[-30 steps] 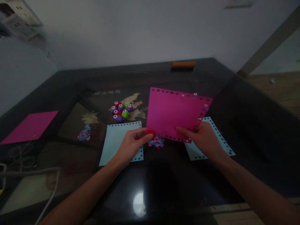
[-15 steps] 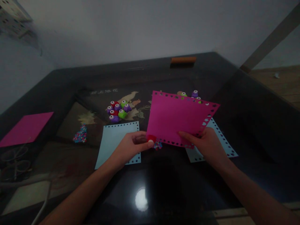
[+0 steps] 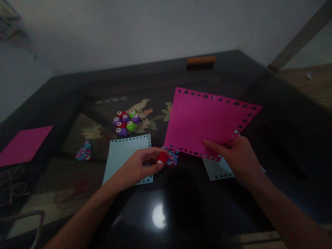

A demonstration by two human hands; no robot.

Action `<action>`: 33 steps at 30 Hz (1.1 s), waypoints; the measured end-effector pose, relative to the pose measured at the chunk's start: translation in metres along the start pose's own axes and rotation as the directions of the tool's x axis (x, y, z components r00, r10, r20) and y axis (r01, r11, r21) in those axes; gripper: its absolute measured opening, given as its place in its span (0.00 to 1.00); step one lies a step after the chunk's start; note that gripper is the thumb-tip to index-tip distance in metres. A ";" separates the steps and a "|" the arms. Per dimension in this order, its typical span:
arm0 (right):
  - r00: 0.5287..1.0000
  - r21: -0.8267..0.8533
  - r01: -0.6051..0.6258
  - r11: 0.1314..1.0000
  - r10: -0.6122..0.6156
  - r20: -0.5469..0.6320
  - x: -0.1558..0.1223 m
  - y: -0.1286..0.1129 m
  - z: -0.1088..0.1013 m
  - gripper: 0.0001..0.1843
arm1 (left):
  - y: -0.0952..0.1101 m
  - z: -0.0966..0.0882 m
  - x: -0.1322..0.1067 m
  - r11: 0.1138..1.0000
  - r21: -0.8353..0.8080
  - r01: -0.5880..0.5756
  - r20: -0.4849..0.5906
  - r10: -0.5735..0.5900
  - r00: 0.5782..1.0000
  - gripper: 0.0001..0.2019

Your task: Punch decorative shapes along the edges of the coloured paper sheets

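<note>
Between thumb and fingers, my left hand (image 3: 140,164) grips a small red craft punch (image 3: 162,158) with a white part. It is held beside a small pile of colored paper confetti (image 3: 172,157), apart from the pink sheet. Pinched by its lower right part, a pink paper sheet (image 3: 199,121) hangs tilted in my right hand (image 3: 240,157). Star, heart and other shaped holes run along its top, right and bottom edges. Under my left hand lies a pale blue sheet (image 3: 121,155) with punched borders. Another pale blue sheet (image 3: 220,169) is partly covered by my right hand and the pink sheet.
Several red, purple and green punches (image 3: 126,122) cluster on the dark glossy table (image 3: 166,214). Left of them are a second confetti pile (image 3: 84,151) and another pink sheet (image 3: 27,143). An orange-brown bar-shaped object (image 3: 201,61) sits at the far edge.
My right hand has moved the pink sheet up and to the right, away from the red punch. The punch, still in my left hand, is now clear of the sheet, and more confetti shows.
</note>
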State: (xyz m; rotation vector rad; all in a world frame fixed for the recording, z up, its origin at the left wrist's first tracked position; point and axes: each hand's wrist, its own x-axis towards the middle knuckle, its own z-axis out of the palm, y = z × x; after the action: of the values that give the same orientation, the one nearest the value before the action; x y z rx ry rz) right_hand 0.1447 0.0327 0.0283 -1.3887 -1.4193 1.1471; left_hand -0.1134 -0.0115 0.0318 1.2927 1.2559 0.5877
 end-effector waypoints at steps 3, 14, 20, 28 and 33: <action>1.000 0.010 0.004 1.000 -0.004 -0.012 0.001 -0.001 0.000 0.07 | 0.000 -0.001 -0.001 0.999 0.036 -0.007 0.015 0.007 1.000 0.18; 1.000 0.022 -0.004 1.000 0.004 0.004 -0.002 -0.004 -0.001 0.08 | 0.001 0.000 -0.001 0.991 0.131 -0.040 -0.041 0.046 0.998 0.19; 1.000 0.010 0.006 1.000 -0.006 -0.003 -0.002 -0.003 -0.002 0.08 | -0.001 -0.002 0.000 0.993 0.115 -0.025 -0.088 0.035 0.996 0.19; 1.000 0.057 -0.025 0.998 0.025 0.009 -0.001 -0.006 -0.002 0.06 | -0.005 -0.003 0.002 0.996 -0.060 -0.058 -0.160 0.048 0.986 0.18; 1.000 0.051 -0.007 0.999 0.007 0.008 0.001 -0.007 -0.002 0.07 | 0.000 -0.001 0.003 0.996 -0.029 -0.080 -0.243 0.070 0.968 0.14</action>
State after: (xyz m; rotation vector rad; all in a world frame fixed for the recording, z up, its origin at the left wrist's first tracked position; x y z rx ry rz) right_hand 0.1452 0.0344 0.0356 -1.3556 -1.3822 1.1868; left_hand -0.1136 -0.0089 0.0307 1.2682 1.3908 0.8403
